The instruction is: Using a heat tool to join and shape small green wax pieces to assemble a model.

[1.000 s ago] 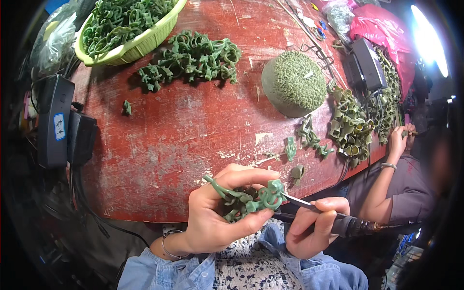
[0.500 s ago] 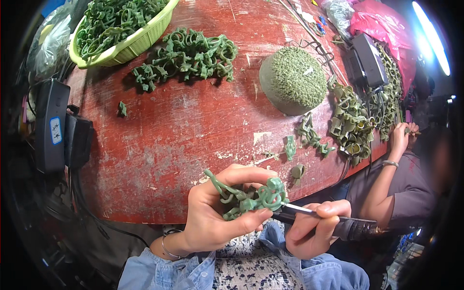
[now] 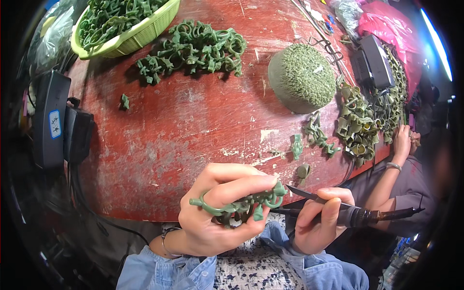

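Note:
My left hand (image 3: 217, 212) is closed around a green wax-like piece (image 3: 237, 207) with curved loops and small knobs, its rod-like end sticking out to the left. My right hand (image 3: 321, 217) grips a knife-like tool (image 3: 307, 194) with a narrow dark blade. The blade's tip is close to the piece's right end; whether it touches I cannot tell. Behind the fingers runs a black handle (image 3: 360, 217) with a worn brown end and a thin cord. A second dark, slim tip (image 3: 285, 211) shows below the blade, its other end hidden by my right hand.
On the red worn table (image 3: 159, 159) lie a heap of green looped pieces (image 3: 198, 50), a yellow-green basket (image 3: 130, 41), a round block covered in green granules (image 3: 307, 79), and olive ring-like pieces (image 3: 357, 125). Black boxes (image 3: 48, 121) stand left. A co-worker's arm (image 3: 386, 179) is at right.
My left hand has turned the green piece, so its rod end points left. In my right hand a dark blade now points at the piece, where a thin, pale metal tip touched it before.

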`<state>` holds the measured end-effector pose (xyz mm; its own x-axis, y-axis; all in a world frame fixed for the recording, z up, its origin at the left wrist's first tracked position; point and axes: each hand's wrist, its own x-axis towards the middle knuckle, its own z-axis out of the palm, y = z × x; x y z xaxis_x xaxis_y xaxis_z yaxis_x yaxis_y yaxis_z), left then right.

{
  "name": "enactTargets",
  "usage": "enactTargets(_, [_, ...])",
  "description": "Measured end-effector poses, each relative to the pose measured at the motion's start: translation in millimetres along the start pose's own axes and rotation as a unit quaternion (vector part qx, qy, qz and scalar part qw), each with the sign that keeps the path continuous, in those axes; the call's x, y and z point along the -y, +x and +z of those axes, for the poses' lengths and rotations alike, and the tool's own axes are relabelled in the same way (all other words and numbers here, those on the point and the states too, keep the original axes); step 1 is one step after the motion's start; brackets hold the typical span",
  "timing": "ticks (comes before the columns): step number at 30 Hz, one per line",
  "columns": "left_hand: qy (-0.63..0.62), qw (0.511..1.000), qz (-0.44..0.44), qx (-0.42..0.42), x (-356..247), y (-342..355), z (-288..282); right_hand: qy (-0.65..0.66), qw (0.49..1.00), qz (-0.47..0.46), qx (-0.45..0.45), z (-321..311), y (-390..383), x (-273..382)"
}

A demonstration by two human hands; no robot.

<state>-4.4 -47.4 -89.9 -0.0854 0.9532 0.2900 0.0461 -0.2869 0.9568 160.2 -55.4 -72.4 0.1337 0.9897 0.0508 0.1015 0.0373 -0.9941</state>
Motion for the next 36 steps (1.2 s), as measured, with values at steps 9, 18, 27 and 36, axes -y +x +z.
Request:
enactTargets(9, [0.012,1.000,-0.002,-0.015,-4.0,-2.5,0.0,0.010,0.999,0.041,0.011,-0.8,1.2,3.2])
enactTargets(18, [-0.025,0.999,-0.034,-0.005,-0.7,-1.4,-1.3,0.049,0.994,0.084,0.046,-6.0,3.2,0.5])
enactTargets(27, [-0.063,0.997,-0.042,-0.027,5.4,-2.3,4.1,0.078,0.994,-0.051,-0.052,-11.4,20.4,10.2])
enactTargets(36, [0.057,0.996,-0.021,-0.061,16.1,-13.6,-2.2,-0.337,0.924,-0.167,0.065,-25.6,1.8,-12.7])
